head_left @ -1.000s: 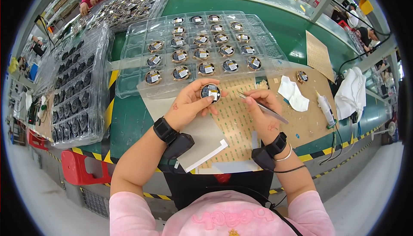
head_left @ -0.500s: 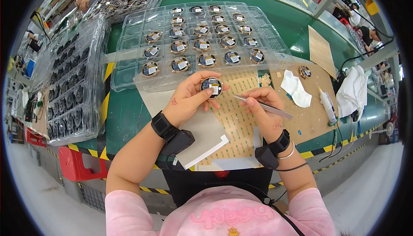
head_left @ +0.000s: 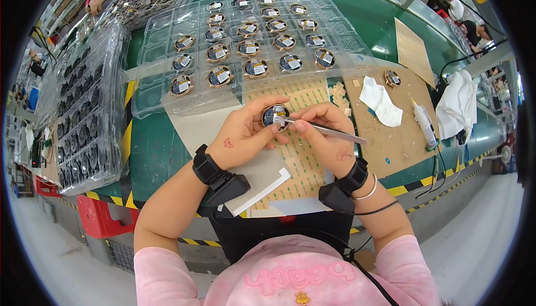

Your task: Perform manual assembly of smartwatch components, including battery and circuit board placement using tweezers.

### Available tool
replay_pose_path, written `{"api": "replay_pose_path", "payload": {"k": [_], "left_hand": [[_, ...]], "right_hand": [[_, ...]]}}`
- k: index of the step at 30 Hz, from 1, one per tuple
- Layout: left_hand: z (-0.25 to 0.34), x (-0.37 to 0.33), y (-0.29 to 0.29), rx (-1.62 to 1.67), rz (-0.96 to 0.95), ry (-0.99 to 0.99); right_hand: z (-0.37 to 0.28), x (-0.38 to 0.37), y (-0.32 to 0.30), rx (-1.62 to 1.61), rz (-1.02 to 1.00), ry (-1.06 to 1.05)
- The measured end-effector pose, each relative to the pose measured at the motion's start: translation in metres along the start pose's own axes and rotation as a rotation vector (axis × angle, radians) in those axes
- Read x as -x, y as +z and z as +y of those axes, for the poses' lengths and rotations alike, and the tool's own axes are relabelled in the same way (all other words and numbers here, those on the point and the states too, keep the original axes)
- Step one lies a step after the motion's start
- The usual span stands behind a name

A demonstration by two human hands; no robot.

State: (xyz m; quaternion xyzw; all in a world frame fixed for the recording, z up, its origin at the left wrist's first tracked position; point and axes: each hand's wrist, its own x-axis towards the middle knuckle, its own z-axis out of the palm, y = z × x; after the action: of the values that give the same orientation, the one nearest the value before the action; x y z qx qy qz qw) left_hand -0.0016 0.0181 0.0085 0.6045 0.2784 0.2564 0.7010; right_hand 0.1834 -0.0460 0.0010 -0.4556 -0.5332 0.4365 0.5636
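Between the thumb and fingers of my left hand (head_left: 244,133) is a round watch module (head_left: 272,117), its inner side with a white label facing up. My right hand (head_left: 326,138) pinches metal tweezers (head_left: 335,132), whose tips reach onto the module's inner face. Whether the tips grip a part there is too small to tell. Below both hands lies a tan sheet with green print (head_left: 296,163), next to a grey sheet (head_left: 206,130). Ahead of me a clear plastic tray (head_left: 146,85) bears several similar round modules.
To the left stand stacked clear trays (head_left: 114,161) of dark watch parts. On a brown board (head_left: 385,149) at right are white wipes (head_left: 381,102), one module (head_left: 392,78) and a white bottle (head_left: 425,124). A white cloth (head_left: 456,105) lies beyond. A co-worker's hand (head_left: 96,5) shows far left.
My right hand has moved left, bringing the tweezers' tips from beside the module onto its face. My left hand keeps its hold. The whole view has shifted slightly.
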Motion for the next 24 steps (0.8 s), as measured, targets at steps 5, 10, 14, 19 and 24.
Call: {"api": "replay_pose_path", "payload": {"k": [5,10,14,19,24], "left_hand": [[-0.0032,-0.0011,-0.0002,0.027,-0.021,0.019],[-0.0045,-0.002,-0.0015,0.01,-0.026,0.031],[-0.003,-0.0013,-0.0009,0.005,-0.03,0.02],[-0.0007,-0.0007,-0.0001,0.006,-0.031,0.01],[-0.0008,-0.0009,-0.0005,0.011,-0.04,0.013]], "right_hand": [[-0.0008,0.0001,-0.0001,0.022,0.011,0.011],[-0.0024,0.0012,0.0,0.025,0.018,0.029],[-0.0019,0.0018,-0.0003,0.029,0.009,0.003],[-0.0026,0.0018,0.0004,0.025,0.009,-0.007],[-0.0015,0.0019,-0.0004,0.017,0.007,0.009]]}}
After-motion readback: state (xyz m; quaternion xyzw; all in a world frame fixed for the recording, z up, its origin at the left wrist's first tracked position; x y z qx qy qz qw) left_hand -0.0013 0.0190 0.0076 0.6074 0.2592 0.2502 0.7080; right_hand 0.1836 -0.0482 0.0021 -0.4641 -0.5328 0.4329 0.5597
